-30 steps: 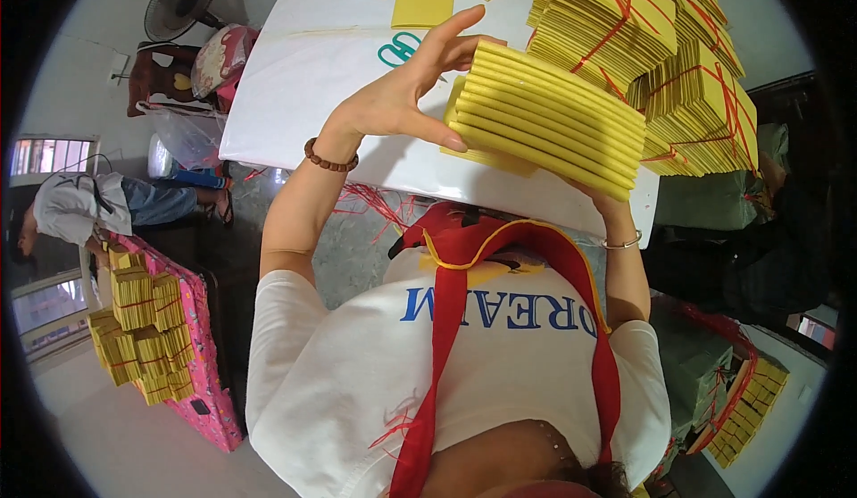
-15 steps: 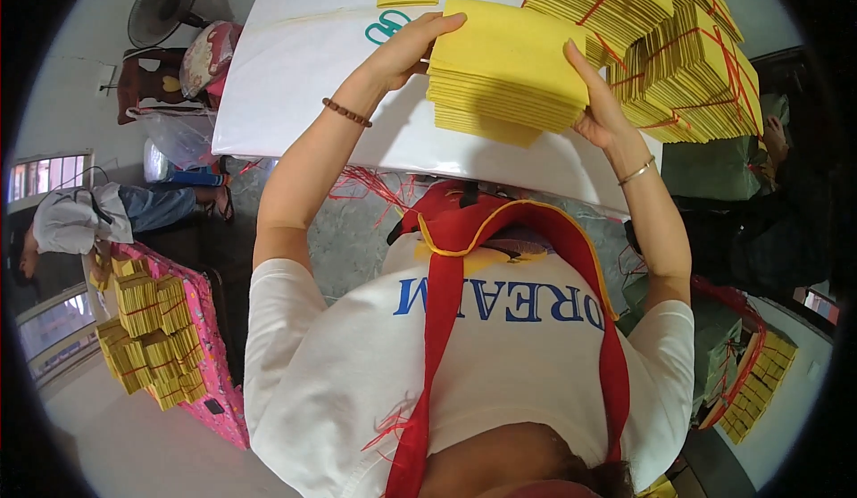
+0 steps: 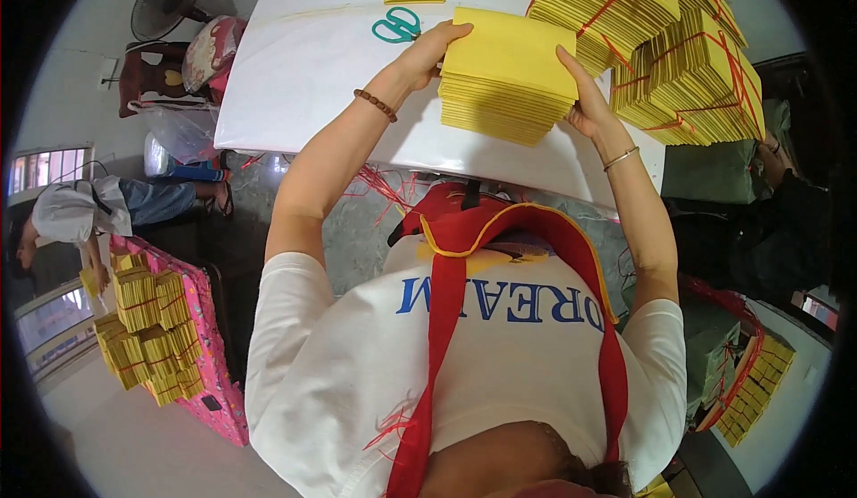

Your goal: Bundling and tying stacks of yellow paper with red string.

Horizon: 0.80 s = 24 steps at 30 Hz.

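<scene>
White table (image 3: 299, 70), yellow stack (image 3: 509, 74) between left hand (image 3: 425, 57) and right hand (image 3: 590, 107).

Scissors (image 3: 396, 26) lie left on the table (image 3: 299, 78), bundles (image 3: 686, 78) right, the stack (image 3: 511, 74) between them

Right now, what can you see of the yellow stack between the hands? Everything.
The stack is many thin, flat yellow layers that look like paper, piled fairly evenly. Its top face is plain; the layered edges face the wearer. No tie shows around it. It lies flat, apparently resting on the white table near its close edge. The left hand grips its left side, the right hand its right, both thumbs on top. Its underside is hidden.
</scene>
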Tool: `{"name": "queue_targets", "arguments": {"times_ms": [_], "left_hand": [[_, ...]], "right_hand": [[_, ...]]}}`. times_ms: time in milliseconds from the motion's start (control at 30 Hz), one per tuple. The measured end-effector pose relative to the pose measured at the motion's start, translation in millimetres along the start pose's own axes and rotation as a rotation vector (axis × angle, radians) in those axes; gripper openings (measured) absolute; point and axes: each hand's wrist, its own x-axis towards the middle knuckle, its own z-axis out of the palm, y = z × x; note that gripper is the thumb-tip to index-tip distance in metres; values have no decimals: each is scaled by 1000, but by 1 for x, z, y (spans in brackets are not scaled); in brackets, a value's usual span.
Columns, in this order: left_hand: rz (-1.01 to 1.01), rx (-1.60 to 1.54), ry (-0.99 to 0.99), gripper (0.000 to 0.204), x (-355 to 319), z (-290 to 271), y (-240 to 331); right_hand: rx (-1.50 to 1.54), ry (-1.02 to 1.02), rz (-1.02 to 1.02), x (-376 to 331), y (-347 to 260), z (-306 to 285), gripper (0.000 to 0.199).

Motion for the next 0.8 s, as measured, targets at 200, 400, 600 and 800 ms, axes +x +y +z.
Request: {"name": "queue_targets", "arguments": {"times_ms": [200,400,600,800], "left_hand": [[68,-106,52,39,-9,13,-3],[38,-178,29,38,-8,9,-4],[18,-173,3,37,-8,8,-6],[54,-213,25,37,-5,9,-8]], "right_hand": [[16,54,-51,-4,1,5,49],[-150,193,-76,-4,7,10,54],[-537,236,-94,-4,-7,-4,65],[-1418,269,-862,-1,-24,7,59]]}}
